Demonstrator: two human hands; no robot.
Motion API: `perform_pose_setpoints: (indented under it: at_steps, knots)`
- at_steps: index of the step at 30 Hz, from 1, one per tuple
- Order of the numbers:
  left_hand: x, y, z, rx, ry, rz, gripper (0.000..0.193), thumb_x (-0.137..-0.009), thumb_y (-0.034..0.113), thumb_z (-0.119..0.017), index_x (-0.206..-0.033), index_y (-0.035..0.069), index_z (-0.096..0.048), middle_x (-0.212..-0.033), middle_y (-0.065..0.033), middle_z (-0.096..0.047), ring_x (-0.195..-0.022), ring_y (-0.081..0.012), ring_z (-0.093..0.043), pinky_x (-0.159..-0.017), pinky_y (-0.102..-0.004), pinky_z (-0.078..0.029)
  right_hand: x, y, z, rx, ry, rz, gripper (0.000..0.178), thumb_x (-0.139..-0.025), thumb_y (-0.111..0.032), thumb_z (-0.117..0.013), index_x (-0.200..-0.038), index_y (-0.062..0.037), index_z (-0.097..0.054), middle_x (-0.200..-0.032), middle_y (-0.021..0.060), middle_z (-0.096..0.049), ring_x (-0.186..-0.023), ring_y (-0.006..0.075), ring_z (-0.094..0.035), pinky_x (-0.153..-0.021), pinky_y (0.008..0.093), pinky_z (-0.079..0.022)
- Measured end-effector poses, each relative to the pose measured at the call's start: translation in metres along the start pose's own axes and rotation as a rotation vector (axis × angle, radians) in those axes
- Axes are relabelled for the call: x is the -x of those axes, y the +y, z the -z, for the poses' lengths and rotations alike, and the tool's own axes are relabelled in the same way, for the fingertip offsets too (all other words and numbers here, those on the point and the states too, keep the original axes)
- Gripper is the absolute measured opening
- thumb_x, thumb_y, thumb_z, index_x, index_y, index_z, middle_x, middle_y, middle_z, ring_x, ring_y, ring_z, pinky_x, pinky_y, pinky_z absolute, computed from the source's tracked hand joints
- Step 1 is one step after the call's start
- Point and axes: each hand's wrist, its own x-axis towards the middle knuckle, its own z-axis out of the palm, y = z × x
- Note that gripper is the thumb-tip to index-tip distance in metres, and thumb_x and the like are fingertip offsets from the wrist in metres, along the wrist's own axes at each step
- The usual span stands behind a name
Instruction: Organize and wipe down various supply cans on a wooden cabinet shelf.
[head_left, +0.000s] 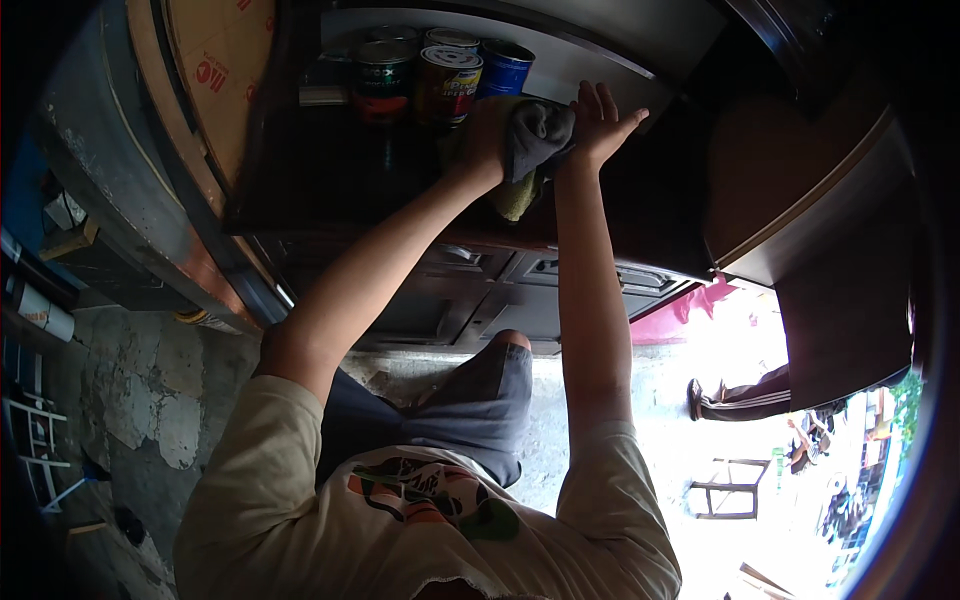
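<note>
My left hand is closed around a bunched dark grey cloth above the dark cabinet top. Its fingers are mostly hidden behind the folds. Below the grey cloth hangs an olive-green piece of cloth; I cannot tell whether the two are joined. My right hand is beside the bundle with fingers and thumb spread, its palm side close to the cloth. Just beyond my left hand stand several cans: a dark green and red can, a yellow and red can and a blue can.
Cabinet doors lie below the top, in front of my knees. A brown printed board leans at the left. At the right stands a dark panel; beyond it are a person's leg and a small wooden frame on the bright floor.
</note>
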Motion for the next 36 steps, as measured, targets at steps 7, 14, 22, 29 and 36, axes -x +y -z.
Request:
perform_pose_setpoints:
  at_steps: [7,14,22,29,36]
  knots:
    - [-0.017,-0.006,-0.022,0.975,0.271,0.219,0.020,-0.089,0.024,-0.073,-0.079,0.007,-0.070,-0.070,-0.0086,-0.067,-0.053,-0.0159,-0.049,-0.051,-0.0329,-0.042,0.002,0.002,0.003,-0.122,-0.025,-0.044,0.094,-0.101,-0.079,-0.023,-0.138,0.0011,-0.055,-0.117,0.0191,-0.072,-0.083,0.0212,-0.061,-0.080,0.0317,-0.050]
    - [-0.012,-0.012,-0.020,0.602,0.156,0.162,0.017,-0.091,0.022,-0.069,-0.088,0.005,-0.072,-0.079,-0.0100,-0.070,-0.059,-0.0170,-0.054,-0.059,-0.0328,-0.046,0.006,-0.004,0.001,-0.161,-0.026,-0.070,0.092,-0.101,-0.078,-0.024,-0.137,0.0015,-0.053,-0.112,0.0182,-0.073,-0.073,0.0190,-0.059,-0.072,0.0286,-0.049]
    - [0.004,-0.002,-0.008,-0.160,0.021,-0.195,0.022,-0.089,0.027,-0.070,-0.085,0.006,-0.071,-0.085,-0.0143,-0.073,-0.065,-0.0252,-0.063,-0.065,-0.0371,-0.050,0.007,-0.002,0.002,-0.198,-0.049,-0.075,0.092,-0.101,-0.078,-0.024,-0.138,0.0017,-0.052,-0.112,0.0175,-0.073,-0.074,0.0168,-0.058,-0.074,0.0295,-0.049]
    - [-0.024,-0.034,-0.033,-0.561,0.333,-0.096,0.028,-0.090,0.033,-0.067,-0.085,0.005,-0.069,-0.086,-0.0154,-0.071,-0.067,-0.0290,-0.063,-0.065,-0.0420,-0.051,0.011,-0.002,-0.001,-0.036,-0.038,0.030,0.092,-0.102,-0.076,-0.028,-0.141,0.0039,-0.052,-0.117,0.0197,-0.072,-0.099,0.0234,-0.063,-0.090,0.0321,-0.049]
    - [-0.020,-0.024,0.031,0.477,0.412,0.332,0.045,-0.110,0.040,-0.045,-0.130,0.003,-0.061,-0.126,-0.0162,-0.066,-0.113,-0.0278,-0.063,-0.102,-0.0421,-0.048,0.080,-0.024,-0.008,0.403,0.032,0.467,0.068,-0.112,-0.052,-0.033,-0.143,0.0051,-0.052,-0.136,0.0214,-0.063,-0.128,0.0317,-0.058,-0.107,0.0386,-0.045]
